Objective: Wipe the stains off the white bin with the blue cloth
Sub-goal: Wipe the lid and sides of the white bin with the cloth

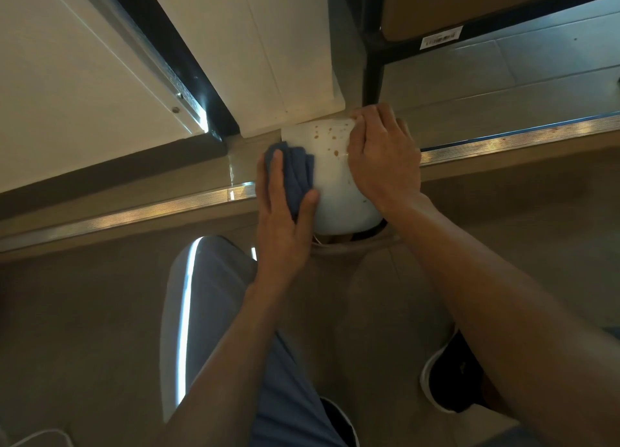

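A white bin (335, 185) stands on the floor in front of me, seen from above, its side facing me. Brown stain spots (330, 136) speckle its upper part. My left hand (285, 208) presses a folded blue cloth (298, 171) flat against the bin's left side, fingers straight and thumb against the bin. My right hand (382, 158) lies over the bin's right side, fingers curved around its edge, holding it steady.
A white cabinet panel (255, 57) rises just behind the bin. A black metal frame leg (372, 74) stands at the back right. A metal floor strip (503, 141) runs across the floor. My legs and dark shoes (446, 383) are below.
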The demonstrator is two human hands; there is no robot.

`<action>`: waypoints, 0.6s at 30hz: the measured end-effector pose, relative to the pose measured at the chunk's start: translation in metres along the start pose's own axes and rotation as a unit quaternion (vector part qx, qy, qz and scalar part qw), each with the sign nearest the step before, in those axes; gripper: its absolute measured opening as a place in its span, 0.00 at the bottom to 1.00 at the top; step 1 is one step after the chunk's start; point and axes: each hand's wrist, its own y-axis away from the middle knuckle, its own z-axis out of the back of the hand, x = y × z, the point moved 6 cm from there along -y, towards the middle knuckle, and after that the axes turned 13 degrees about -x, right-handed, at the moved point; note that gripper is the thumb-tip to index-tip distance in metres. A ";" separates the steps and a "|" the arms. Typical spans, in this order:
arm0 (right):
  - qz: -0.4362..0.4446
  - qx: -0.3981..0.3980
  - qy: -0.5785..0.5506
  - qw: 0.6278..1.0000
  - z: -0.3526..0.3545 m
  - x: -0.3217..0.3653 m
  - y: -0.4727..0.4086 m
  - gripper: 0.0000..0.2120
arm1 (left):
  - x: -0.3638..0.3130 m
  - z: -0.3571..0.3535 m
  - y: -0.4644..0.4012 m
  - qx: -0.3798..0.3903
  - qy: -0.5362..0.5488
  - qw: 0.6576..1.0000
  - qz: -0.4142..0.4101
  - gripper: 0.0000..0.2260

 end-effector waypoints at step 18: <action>0.002 -0.013 -0.002 1.000 0.002 0.001 0.001 0.17 | -0.007 0.010 -0.017 -0.109 0.149 0.974 0.129 0.27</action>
